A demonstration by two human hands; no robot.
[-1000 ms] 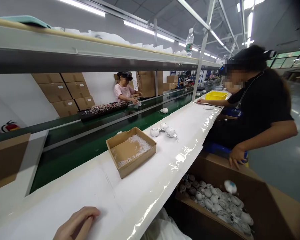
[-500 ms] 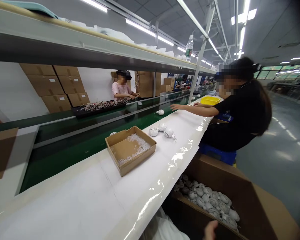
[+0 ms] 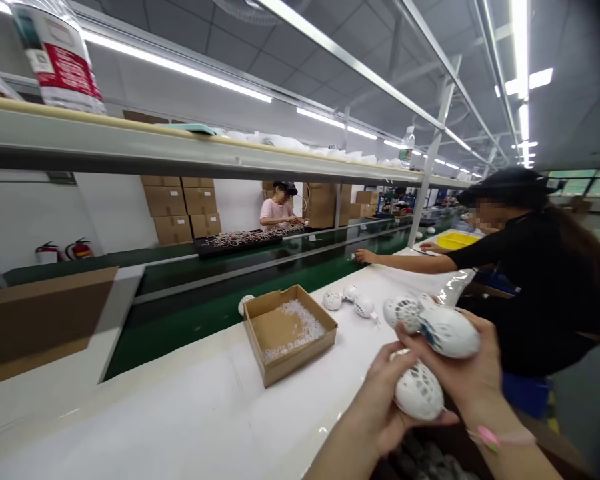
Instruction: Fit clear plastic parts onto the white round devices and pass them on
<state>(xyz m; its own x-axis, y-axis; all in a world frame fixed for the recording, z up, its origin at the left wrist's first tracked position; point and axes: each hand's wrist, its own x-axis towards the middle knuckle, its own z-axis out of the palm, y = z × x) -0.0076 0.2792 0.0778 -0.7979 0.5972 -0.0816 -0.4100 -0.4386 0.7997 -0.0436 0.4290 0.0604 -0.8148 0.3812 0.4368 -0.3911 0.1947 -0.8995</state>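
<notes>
Both my hands are raised together at the lower right, over the edge of the white table. My left hand is closed under a white perforated egg-shaped shell. My right hand, with a pink band at the wrist, is closed on two more white shells, one of them sticking out to the left. The two hands touch each other around the shells.
A shallow cardboard tray with white bits stands on the table; three white shells lie beyond it. A green conveyor belt runs behind. A co-worker in black reaches an arm onto the belt. Another person works across it.
My hands, low or out of view before, have come up in front of me holding white shells. The view has tilted up and the big box of shells has dropped out of sight.
</notes>
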